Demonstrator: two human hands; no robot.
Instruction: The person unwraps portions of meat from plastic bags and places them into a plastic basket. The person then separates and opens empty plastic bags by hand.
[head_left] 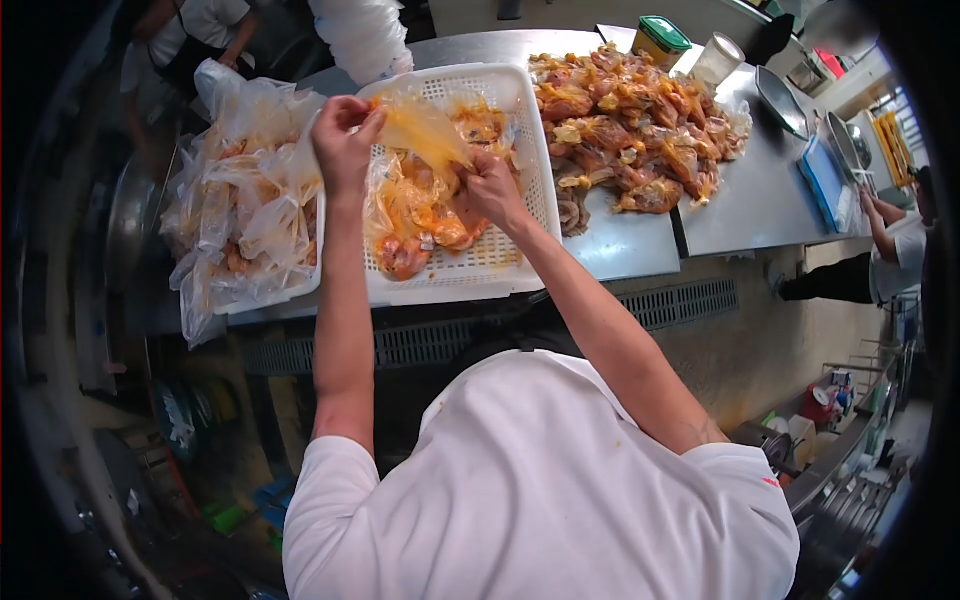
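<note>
A clear plastic bag [425,128], smeared yellow-orange inside, is stretched between my two hands. My left hand [348,138] pinches its upper left edge, fingers closed. Lower and to the right, my right hand [490,188] is closed on the other end; its fingertips are partly hidden. Both hands are over a white perforated plastic basket [545,170]. Raw, orange-marinated meat pieces [408,255], which look like chicken, lie in the basket below the bag, some with plastic film around them.
Left of it, a white tray [270,300] is piled with bagged meat [245,200]. A large meat heap [640,130] covers the steel table [620,245] at right. Behind stand a green-lidded tub [662,42] and stacked clear containers [362,40]. People work at far left and right.
</note>
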